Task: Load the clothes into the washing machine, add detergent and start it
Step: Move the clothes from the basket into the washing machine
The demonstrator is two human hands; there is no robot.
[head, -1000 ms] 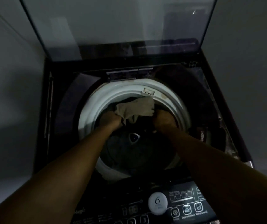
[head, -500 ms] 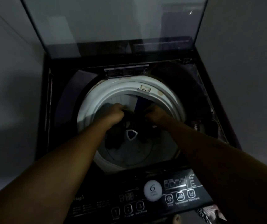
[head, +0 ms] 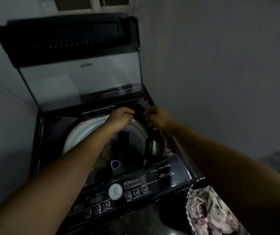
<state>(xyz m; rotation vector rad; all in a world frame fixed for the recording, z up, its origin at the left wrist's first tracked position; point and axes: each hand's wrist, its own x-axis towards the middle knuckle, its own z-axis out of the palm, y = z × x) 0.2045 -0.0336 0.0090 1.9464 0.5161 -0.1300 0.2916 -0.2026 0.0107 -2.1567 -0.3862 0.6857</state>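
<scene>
The black top-load washing machine [head: 178, 173] stands with its glass lid [head: 78, 82] raised upright. Inside its white-rimmed tub [head: 83, 133] lie beige and dark clothes [head: 107, 155] around a blue-and-white centre cap [head: 116, 165]. My left hand [head: 120, 118] and my right hand [head: 158, 118] hover side by side above the tub's back right rim. Their fingers are loosely curled and nothing shows in either. A pile of pale patterned clothes [head: 208, 212] lies at the lower right, beside the machine.
The control panel [head: 119, 190] with its round dial and numbered buttons runs along the machine's front edge. A shiny round part [head: 154, 146] sits at the tub's right side. Grey walls close in on the left and right.
Both hands have let go of the beige and dark clothes and risen out of the tub to its back right rim. The view has tilted up and shifted right.
</scene>
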